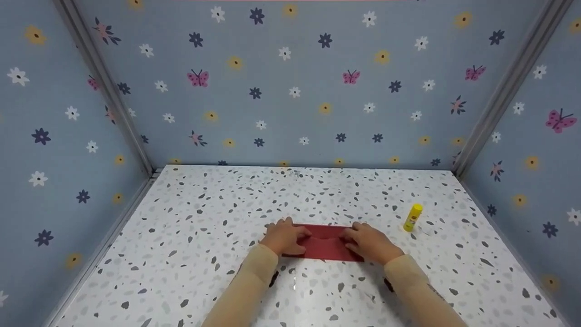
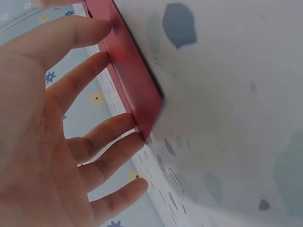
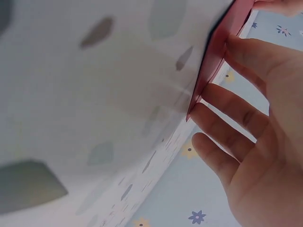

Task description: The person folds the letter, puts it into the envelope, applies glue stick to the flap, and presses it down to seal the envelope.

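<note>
A flat red paper envelope [image 1: 323, 250] lies on the speckled table, long side running left to right, with a curved edge showing near its upper middle. At its left end rests my left hand [image 1: 283, 237]; thumb and fingertips touch the red paper. My right hand [image 1: 370, 240] touches the right end the same way. In the left wrist view, the fingers [image 2: 111, 165] are spread and fairly straight along the envelope [image 2: 137, 85]. The right wrist view shows thumb and fingers [image 3: 232, 113] against the envelope's edge [image 3: 215, 54], the little finger off it.
A yellow glue stick [image 1: 412, 218] stands on the table, to the right of and beyond my right hand. The white speckled table [image 1: 218, 195] is bordered by blue walls [image 1: 304, 113] printed with flowers and butterflies, with grey metal posts [image 1: 106, 86] in the corners.
</note>
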A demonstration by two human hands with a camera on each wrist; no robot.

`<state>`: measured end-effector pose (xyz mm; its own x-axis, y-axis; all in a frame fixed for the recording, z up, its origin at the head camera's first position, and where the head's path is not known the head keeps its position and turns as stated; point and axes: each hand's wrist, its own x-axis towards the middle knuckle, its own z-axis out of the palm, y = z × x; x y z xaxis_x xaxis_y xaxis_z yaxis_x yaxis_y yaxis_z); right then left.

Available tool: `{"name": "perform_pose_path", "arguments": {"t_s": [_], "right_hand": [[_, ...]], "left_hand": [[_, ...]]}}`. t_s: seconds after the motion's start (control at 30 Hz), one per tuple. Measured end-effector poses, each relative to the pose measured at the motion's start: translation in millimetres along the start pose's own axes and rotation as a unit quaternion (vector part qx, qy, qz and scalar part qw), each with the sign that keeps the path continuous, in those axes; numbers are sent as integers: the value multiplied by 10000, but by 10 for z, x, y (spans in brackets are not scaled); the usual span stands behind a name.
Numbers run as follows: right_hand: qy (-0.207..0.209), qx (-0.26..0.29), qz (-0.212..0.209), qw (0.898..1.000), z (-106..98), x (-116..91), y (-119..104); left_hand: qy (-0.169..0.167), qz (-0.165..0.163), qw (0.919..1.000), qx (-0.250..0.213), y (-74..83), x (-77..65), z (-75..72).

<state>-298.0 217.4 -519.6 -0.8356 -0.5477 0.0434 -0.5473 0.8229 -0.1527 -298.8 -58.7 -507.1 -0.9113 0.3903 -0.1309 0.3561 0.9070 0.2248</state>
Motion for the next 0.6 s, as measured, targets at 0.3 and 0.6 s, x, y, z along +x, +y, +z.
{"name": "perform_pose_path", "arguments": {"t_s": [0.3,0.6], "right_hand": [[227,-290,-277,9989,-7,16,-43],[-52,-350,-255,9990,-47,83,-167]], "left_hand": [[316,476,9976,396,75,36,25],[239,783,9966,113,117,39,72]]}}
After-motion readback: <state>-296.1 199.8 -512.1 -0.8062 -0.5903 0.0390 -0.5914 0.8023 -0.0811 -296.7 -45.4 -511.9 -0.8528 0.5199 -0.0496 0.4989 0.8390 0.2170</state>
